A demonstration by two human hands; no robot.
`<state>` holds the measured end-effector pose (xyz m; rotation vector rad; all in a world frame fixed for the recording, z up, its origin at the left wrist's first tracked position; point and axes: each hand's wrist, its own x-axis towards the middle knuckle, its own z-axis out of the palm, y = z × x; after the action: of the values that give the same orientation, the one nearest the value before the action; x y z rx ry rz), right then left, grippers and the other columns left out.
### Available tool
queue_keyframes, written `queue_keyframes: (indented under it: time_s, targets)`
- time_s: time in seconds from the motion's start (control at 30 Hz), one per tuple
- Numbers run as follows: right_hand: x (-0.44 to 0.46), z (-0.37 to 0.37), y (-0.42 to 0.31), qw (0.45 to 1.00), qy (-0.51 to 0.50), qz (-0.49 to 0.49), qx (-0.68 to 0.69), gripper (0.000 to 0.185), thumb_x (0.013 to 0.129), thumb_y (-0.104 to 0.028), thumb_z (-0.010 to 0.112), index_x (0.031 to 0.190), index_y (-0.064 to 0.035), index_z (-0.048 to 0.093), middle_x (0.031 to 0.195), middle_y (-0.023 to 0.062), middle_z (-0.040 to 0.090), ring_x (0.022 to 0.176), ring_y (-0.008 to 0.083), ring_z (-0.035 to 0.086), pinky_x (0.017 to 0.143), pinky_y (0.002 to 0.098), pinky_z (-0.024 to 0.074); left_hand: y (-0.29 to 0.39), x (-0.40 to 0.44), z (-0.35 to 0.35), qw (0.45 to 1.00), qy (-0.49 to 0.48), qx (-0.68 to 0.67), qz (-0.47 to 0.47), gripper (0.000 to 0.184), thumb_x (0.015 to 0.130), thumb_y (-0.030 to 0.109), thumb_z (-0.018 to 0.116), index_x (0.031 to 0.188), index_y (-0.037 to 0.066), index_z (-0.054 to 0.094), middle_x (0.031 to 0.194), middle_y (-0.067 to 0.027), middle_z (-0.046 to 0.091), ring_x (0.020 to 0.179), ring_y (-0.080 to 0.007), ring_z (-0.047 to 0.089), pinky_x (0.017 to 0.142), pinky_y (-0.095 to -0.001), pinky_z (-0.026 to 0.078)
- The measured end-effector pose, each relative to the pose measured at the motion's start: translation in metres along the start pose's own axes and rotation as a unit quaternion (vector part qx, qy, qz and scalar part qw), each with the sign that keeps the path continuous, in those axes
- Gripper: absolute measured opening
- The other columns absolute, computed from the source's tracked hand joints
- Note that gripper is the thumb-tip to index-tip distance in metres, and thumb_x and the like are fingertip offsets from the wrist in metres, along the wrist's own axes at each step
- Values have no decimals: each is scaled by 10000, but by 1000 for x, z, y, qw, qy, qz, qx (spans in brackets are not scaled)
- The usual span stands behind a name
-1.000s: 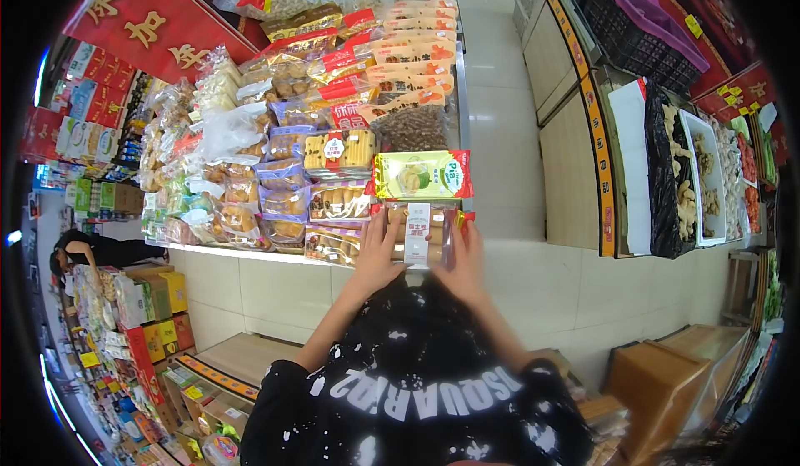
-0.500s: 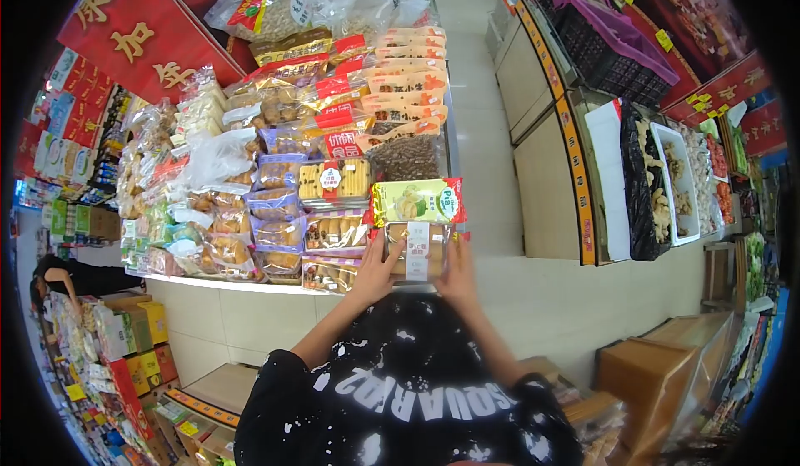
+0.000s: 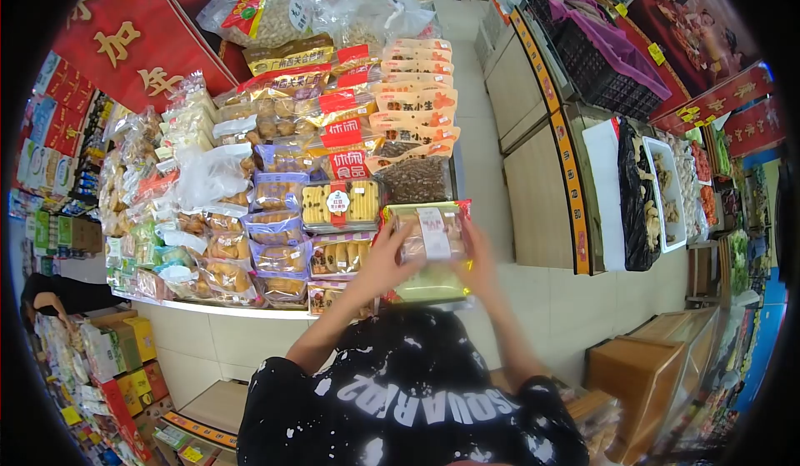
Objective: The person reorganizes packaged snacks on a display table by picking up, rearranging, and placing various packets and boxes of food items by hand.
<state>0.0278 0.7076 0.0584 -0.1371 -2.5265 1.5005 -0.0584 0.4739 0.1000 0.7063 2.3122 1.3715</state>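
A clear plastic box of pastries [image 3: 434, 231] with a white paper band lies at the right front corner of the display table. On its left side is my left hand [image 3: 385, 258], fingers curled against the edge. My right hand [image 3: 481, 259], slightly blurred, grips the opposite side. Under and in front of the box shows a pale green package [image 3: 427, 284] with yellow edges. Left of my hands sits a box of yellow biscuit sticks [image 3: 340, 205] with a round label. Beyond the held box is a bag of small dark brown pieces [image 3: 414, 181].
Purple-edged bread packs [image 3: 279, 224] and orange-and-white snack bags [image 3: 417, 99] fill the table. Across a tiled aisle [image 3: 479, 107] on the right stands a counter with a white tray [image 3: 667, 191] and a black crate [image 3: 612, 66]. A wooden cabinet [image 3: 642, 383] is at the lower right.
Both hands have moved the pastry box away from my body, onto the spot where the green package showed. A pale green package now shows nearer to me. The view has shifted slightly.
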Motion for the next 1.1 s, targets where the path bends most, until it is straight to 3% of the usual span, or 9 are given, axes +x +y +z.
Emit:
queue_keyframes:
  time_s: [0.23, 0.4, 0.6, 0.67, 0.77, 0.83, 0.87, 0.97, 1.1]
  targets:
    - [126, -10, -18, 984, -14, 165, 63, 467, 794, -226, 786, 1179, -11, 633, 1187, 117, 654, 1025, 182, 633, 826, 326, 522, 0, 111, -53, 996, -35, -34, -77, 559, 837, 438, 686, 1203, 19, 633, 1075, -207, 670, 996, -277, 656, 834, -323, 511]
    - [172, -6, -4, 981, 14, 194, 2, 359, 848, -243, 725, 1089, 16, 663, 965, 139, 710, 884, 192, 670, 774, 335, 531, -15, 138, -60, 976, -54, -63, -200, 381, 916, 325, 570, 1100, 8, 674, 742, -127, 688, 608, -189, 686, 593, -331, 544]
    - [151, -2, -17, 968, 49, 214, 122, 278, 837, -218, 725, 986, 14, 683, 883, 128, 707, 877, 170, 671, 770, 307, 527, -15, 112, -55, 991, 63, -54, -109, 282, 935, 219, 559, 1086, 3, 658, 803, -121, 695, 683, -198, 684, 625, -306, 529]
    - [128, -16, -41, 992, 86, 68, 68, 298, 837, -169, 716, 1076, -3, 652, 1030, 131, 683, 956, 168, 646, 806, 300, 520, 14, 81, -65, 992, 93, -20, -83, 314, 936, 230, 568, 1146, 7, 637, 878, -120, 707, 723, -198, 689, 639, -302, 526]
    - [87, -26, -67, 955, 179, -89, 219, 452, 846, -99, 691, 1266, -11, 549, 1221, 143, 606, 1041, 185, 607, 858, 317, 514, 35, 42, -76, 981, 117, -149, 47, 478, 954, 307, 567, 1345, 39, 507, 1160, -146, 654, 838, -199, 690, 682, -305, 518]
    - [90, -24, -37, 937, 173, 14, 305, 515, 856, -73, 672, 1330, -9, 481, 1256, 139, 577, 1060, 192, 594, 881, 328, 510, -5, 40, -71, 843, 53, -514, -145, 604, 957, 297, 593, 1467, 76, 359, 1329, -151, 537, 912, -182, 663, 736, -300, 508]
    - [80, -21, -25, 900, 158, 131, 385, 582, 866, -46, 654, 1395, -8, 414, 1291, 136, 547, 1079, 200, 580, 904, 339, 505, -56, 58, -55, 936, 24, -344, -65, 607, 951, 230, 618, 1478, 91, 350, 1328, -165, 522, 974, -187, 646, 795, -289, 502]
    - [104, -12, -28, 938, -2, 174, 299, 589, 881, -49, 645, 1416, -7, 399, 1249, 123, 567, 1080, 208, 583, 925, 351, 498, -33, 87, -44, 951, -3, -308, 36, 589, 944, 146, 613, 1469, 71, 358, 1287, -154, 562, 1021, -194, 639, 847, -304, 498]
    - [127, 11, 7, 961, 82, 124, 234, 494, 905, -58, 620, 1358, 5, 434, 1208, 120, 586, 1073, 200, 591, 921, 345, 488, -22, 102, -42, 988, 68, -124, -61, 439, 921, 91, 603, 1328, -4, 466, 1167, -173, 631, 1058, -267, 635, 898, -342, 492]
